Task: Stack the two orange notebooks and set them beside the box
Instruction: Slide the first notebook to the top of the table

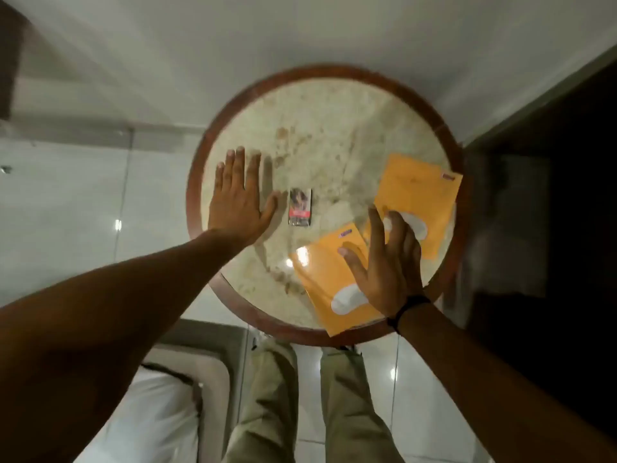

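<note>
Two orange notebooks lie flat on a round marble table. The far notebook sits at the right edge; the near notebook lies at the front right, its corner touching or slightly overlapping the other. A small dark box rests near the table's middle. My right hand lies over both notebooks with fingers spread, palm down, gripping neither. Left of the box, my left hand rests flat on the tabletop, its thumb close to the box but apart from it.
The table has a brown wooden rim. A bed with a white pillow stands at the lower left. Dark furniture fills the right side. My legs stand on a glossy tiled floor below the table.
</note>
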